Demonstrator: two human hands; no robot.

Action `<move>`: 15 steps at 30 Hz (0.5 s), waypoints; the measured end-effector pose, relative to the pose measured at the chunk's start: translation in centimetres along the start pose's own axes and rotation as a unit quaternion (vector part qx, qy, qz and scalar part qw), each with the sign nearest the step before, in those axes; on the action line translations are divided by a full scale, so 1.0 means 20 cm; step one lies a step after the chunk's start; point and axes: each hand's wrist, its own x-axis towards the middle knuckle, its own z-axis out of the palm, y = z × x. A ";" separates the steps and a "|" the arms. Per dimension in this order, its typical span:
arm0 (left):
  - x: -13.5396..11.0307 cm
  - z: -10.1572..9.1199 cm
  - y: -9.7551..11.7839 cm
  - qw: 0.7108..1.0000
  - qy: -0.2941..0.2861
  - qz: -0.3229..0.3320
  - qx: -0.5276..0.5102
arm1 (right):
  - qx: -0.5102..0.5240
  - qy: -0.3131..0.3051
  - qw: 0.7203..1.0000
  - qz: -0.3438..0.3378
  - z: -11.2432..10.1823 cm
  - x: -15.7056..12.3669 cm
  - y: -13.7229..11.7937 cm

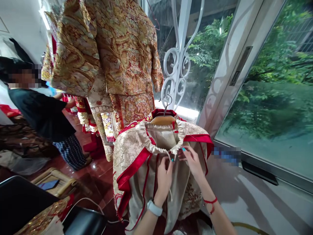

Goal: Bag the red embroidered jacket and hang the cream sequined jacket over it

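Centre-bottom: left hand [164, 174] & right hand [193, 160] pinch the white drawstring [169, 156] of the cream silk garment with red trim [137, 156] on the wooden hanger [162, 120]; waist gathered, cord apparently not yet tied.

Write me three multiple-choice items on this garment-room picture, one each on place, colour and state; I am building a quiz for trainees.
1. Where does the cream skirt hang?
A. on a wooden hanger
B. on a chair
C. on the floor

2. What colour is the skirt's trim?
A. blue
B. red
C. black

3. What are the two hands doing?
A. resting flat
B. pinching the drawstring
C. holding scissors

Answers: 1 A, the wooden hanger shows above the waistband. 2 B, red bands edge the panels. 3 B, the left hand and right hand grip the drawstring at the gathered waist.
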 end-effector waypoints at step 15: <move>-0.57 -0.10 0.22 0.979 -0.094 -0.157 -0.086 | 0.022 -0.283 0.943 0.173 0.22 0.05 -0.17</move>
